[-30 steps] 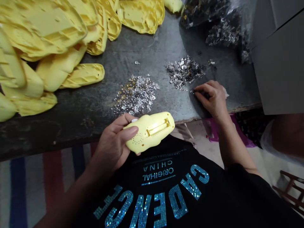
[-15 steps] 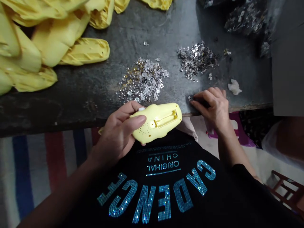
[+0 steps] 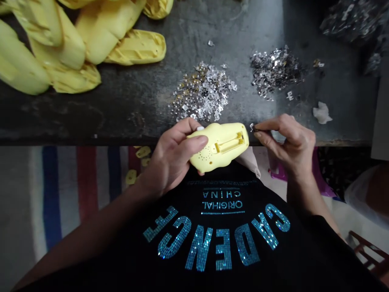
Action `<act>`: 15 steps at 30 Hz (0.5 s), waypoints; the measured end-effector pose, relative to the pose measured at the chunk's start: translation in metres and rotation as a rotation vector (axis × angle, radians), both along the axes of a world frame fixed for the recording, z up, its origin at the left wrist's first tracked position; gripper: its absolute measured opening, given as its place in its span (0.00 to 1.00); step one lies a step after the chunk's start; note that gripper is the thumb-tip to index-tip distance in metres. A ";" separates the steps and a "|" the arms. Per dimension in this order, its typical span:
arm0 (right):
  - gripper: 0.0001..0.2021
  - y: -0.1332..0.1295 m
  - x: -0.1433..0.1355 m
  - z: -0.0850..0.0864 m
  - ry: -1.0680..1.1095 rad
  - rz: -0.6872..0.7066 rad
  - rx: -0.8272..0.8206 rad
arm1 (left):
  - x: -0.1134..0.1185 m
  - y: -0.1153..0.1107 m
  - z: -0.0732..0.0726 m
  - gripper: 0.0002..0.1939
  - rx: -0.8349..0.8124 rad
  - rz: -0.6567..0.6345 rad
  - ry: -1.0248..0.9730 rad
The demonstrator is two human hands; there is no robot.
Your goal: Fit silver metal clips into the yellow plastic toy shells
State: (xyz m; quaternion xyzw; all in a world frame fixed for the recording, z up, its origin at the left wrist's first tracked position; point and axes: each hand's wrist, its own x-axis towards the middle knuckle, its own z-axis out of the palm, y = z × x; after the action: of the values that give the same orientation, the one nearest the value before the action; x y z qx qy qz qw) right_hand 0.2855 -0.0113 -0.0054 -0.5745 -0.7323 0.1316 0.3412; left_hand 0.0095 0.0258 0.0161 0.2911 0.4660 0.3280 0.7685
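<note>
My left hand (image 3: 178, 156) is closed around a yellow plastic shell (image 3: 223, 156), thumb on top. The shell shows an open battery compartment, a patch of small holes and a white bit near my fingers. Close to the shell's right end, my right hand (image 3: 288, 142) pinches a small metal battery contact (image 3: 252, 127) between thumb and forefinger. Beyond the shell lies a heap of small shiny metal contacts (image 3: 205, 91), some of them springs by their look. Another heap of flat metal contacts (image 3: 276, 69) sits farther right.
Yellow plastic shells (image 3: 100, 32) are piled at the far left of the dark table (image 3: 130, 101). A crumpled white scrap (image 3: 322, 112) lies at the right. Clear bags of metal parts (image 3: 355, 24) stand behind it. Small yellow pieces (image 3: 131, 177) lie below the table edge.
My right hand has lifted and turned, bringing the small contact nearer the shell's end. The view has shifted, so the table's contents appear farther right. My left hand still holds the shell.
</note>
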 end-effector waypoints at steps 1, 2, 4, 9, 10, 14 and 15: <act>0.02 -0.001 -0.004 0.004 0.014 0.031 0.021 | 0.001 0.000 0.001 0.12 -0.004 0.003 0.009; 0.02 -0.002 -0.008 0.008 0.026 0.061 0.045 | 0.001 -0.001 0.001 0.12 -0.003 0.004 0.012; 0.05 -0.003 -0.014 0.012 0.038 0.113 0.101 | 0.002 -0.002 0.003 0.11 0.014 0.010 -0.001; 0.10 -0.006 -0.021 0.014 -0.055 0.120 0.141 | 0.001 -0.006 0.003 0.12 0.039 0.052 -0.016; 0.10 -0.007 -0.022 0.014 -0.074 0.108 0.139 | 0.001 -0.007 0.004 0.13 0.041 0.056 -0.017; 0.10 -0.010 -0.026 0.016 -0.098 0.071 0.114 | -0.001 -0.010 0.006 0.14 0.062 0.069 -0.011; 0.10 -0.011 -0.027 0.017 -0.109 0.071 0.116 | -0.001 -0.011 0.006 0.14 0.064 0.070 -0.006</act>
State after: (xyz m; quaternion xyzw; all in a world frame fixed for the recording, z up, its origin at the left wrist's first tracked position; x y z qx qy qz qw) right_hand 0.2581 -0.0226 0.0119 -0.5336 -0.7761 0.0693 0.3288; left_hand 0.0088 0.0150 0.0226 0.2981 0.4630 0.3704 0.7480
